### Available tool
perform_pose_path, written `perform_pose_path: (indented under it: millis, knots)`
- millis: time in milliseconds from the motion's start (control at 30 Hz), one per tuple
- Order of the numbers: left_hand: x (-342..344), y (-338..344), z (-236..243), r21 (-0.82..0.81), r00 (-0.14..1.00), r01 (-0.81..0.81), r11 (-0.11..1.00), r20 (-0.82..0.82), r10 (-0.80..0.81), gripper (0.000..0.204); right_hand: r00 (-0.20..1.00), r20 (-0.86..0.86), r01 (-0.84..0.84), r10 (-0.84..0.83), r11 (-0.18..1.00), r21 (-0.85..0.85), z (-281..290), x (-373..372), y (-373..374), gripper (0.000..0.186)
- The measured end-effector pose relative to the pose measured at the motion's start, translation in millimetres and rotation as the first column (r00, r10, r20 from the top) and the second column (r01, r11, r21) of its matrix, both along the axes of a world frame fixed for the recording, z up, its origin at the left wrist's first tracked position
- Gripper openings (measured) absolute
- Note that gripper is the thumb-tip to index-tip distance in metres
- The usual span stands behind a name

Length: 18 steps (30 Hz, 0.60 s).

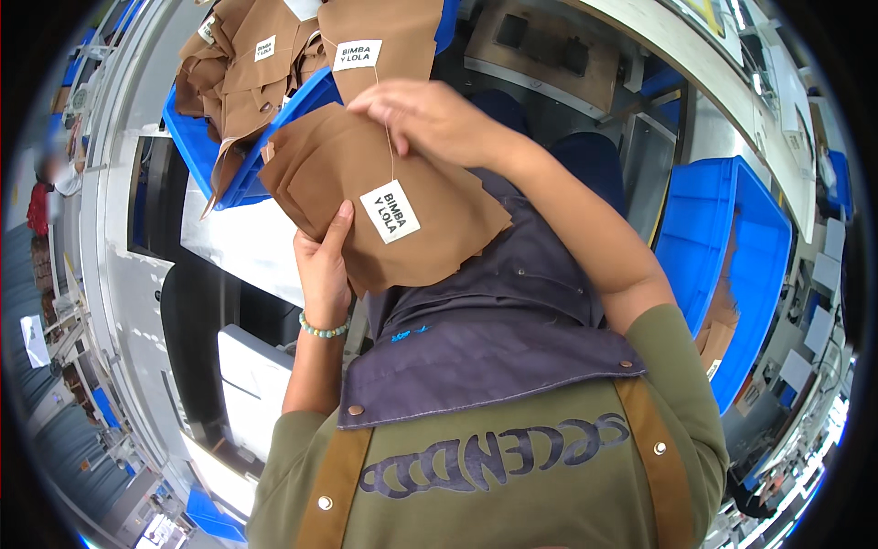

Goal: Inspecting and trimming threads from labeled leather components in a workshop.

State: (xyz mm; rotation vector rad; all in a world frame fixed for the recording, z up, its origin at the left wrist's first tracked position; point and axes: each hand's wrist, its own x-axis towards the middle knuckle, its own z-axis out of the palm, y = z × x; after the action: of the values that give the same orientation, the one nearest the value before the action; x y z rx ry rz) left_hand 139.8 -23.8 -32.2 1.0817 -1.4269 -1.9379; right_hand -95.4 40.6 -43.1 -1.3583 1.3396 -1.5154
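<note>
My left hand point(322, 256), wearing a beaded bracelet, grips a stack of brown flat pieces point(338, 165) by its left side, thumb on top. The top piece carries a white printed label point(390, 212) with a thin thread running up from it toward another labelled brown piece point(402, 46) above. My right hand point(425, 119) is over the stack's upper edge, beside that thread, fingers bent and slightly blurred; what they hold, if anything, I cannot make out. Further brown pieces point(256, 73) lie heaped in a blue bin point(192, 151) at the upper left.
A second blue bin point(686, 229) with brown pieces stands at my right. A white surface point(233, 238) is at my left, and a metal fixture point(540, 55) beyond my hands. Benches run along both sides, with other people point(38, 201) at the far edges.
</note>
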Motion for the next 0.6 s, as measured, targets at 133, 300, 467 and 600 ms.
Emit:
perform_pose_path:
  millis: [133,300,467,600]
  knots:
    - [6.3,-10.7,-1.7,-0.03,1.0,-0.014,0.999,0.027,0.015,0.026,0.8,-0.599,0.07,-0.03,0.997,0.043,-16.8,-4.2,-5.3,0.037]
    - [9.9,-26.7,-7.4,-0.083,0.997,-0.005,0.997,0.071,0.011,0.025,0.579,-0.802,0.123,-0.143,0.988,-0.088,-15.7,-48.6,14.6,0.038]
    - [2.0,-26.0,-7.4,-0.14,0.994,0.066,0.988,0.097,-0.052,0.024,0.43,-0.894,0.06,-0.125,0.992,-0.11,-12.5,-67.1,23.3,0.033]
    - [-6.3,-22.8,-1.5,-0.198,0.983,0.125,0.972,0.156,-0.094,0.023,0.37,-0.916,0.05,-0.152,0.988,-0.144,-2.9,-73.3,25.2,0.033]
